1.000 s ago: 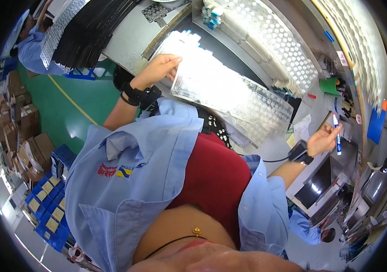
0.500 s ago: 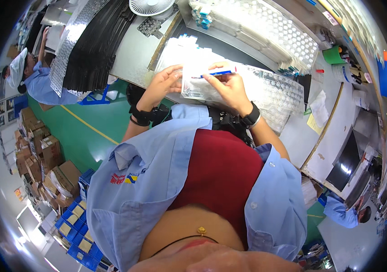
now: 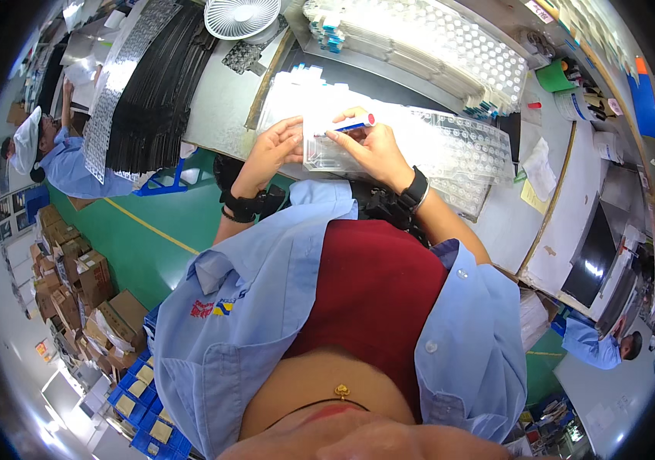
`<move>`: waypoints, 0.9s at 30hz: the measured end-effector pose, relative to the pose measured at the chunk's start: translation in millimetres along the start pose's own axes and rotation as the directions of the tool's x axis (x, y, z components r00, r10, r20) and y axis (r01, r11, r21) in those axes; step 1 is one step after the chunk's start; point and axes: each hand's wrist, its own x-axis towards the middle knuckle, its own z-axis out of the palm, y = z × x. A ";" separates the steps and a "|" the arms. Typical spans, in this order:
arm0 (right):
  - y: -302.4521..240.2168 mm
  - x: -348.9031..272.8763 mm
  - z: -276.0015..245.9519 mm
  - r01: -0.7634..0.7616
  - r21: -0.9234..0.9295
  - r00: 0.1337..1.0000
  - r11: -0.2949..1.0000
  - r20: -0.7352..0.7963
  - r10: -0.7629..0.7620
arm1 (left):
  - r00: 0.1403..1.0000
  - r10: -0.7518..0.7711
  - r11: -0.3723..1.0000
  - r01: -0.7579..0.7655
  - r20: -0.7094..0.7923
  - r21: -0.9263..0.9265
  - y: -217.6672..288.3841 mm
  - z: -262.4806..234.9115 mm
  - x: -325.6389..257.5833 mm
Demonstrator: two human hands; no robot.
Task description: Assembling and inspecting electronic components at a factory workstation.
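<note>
My right hand [image 3: 381, 153] is closed round a white-and-blue marker pen [image 3: 355, 123] with a red end. The pen slants, its tip end pointing left and low over a clear plastic panel [image 3: 330, 158]. My left hand [image 3: 275, 153] is at the panel's left edge, thumb and fingers closed on it, though glare hides part of the grip. Under and right of that panel lie more clear panels with rows of round cells [image 3: 469, 147], reaching past my right wrist.
Beyond my hands stands a tall stack of clear honeycomb panels [image 3: 427, 54]. A white fan [image 3: 241, 17] and a stack of black sheets [image 3: 160, 84] are at the far left. A crumpled white cloth [image 3: 539, 169] lies right. Co-workers [image 3: 74, 146] are at both sides.
The pen has tilted, its red end nearer and more plainly seen, and its tip slightly lower and further left. My left hand keeps to the panel's edge. The view has shifted a little.
</note>
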 end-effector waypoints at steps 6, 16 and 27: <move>-20.7 -6.6 -25.9 0.156 -0.055 0.968 0.986 -0.190 -0.164 | 1.000 -0.014 1.000 0.014 0.016 -0.014 -2.7 0.7 5.6; 33.5 -47.9 -292.4 -0.120 -0.318 0.480 0.940 -0.848 -0.225 | 0.997 0.061 0.996 -0.058 -0.038 0.072 4.8 21.9 -12.3; 125.0 -20.7 -378.6 -0.773 -0.381 0.409 0.508 -0.911 -0.061 | 0.998 -0.017 1.000 0.016 -0.056 -0.003 15.1 40.1 -10.7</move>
